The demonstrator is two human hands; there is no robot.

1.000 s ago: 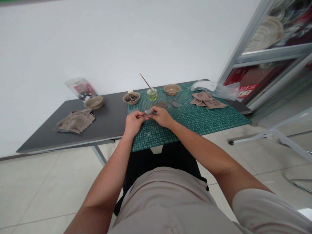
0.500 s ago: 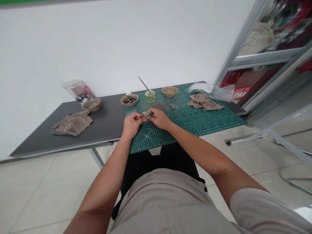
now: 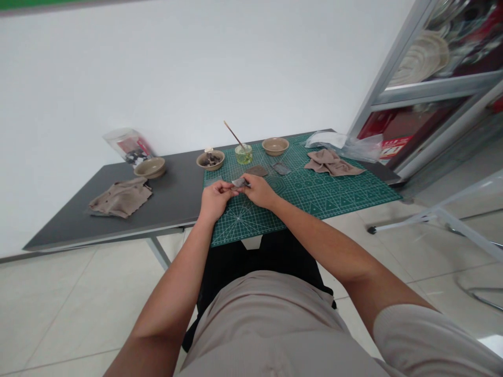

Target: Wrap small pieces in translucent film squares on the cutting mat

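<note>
My left hand (image 3: 215, 201) and my right hand (image 3: 260, 190) meet over the green cutting mat (image 3: 237, 228). Between their fingertips is a small, thin grey piece (image 3: 238, 183), bent or folded, like sandpaper or stiff cloth. Both hands are closed in a pinch on it. The fingers hide its lower part, and I cannot tell whether something else is held beneath. Just beyond my right hand a flat brown rectangle (image 3: 257, 170) lies on the mat. A grey flat piece (image 3: 281, 168) rests to its right.
Behind the hands stand a bowl of dark bits (image 3: 210, 160), a glass jar (image 3: 243, 154) with a brush-like stick, and a tan bowl (image 3: 275, 146). Brown cloths lie right (image 3: 332, 163) and left (image 3: 121, 198). Another bowl (image 3: 150, 168) and a clear container (image 3: 128, 145) stand left.
The whole view has shifted slightly, so things sit a little further right. The grey piece is tilted a bit differently between the fingers; both hands keep their pinch.
</note>
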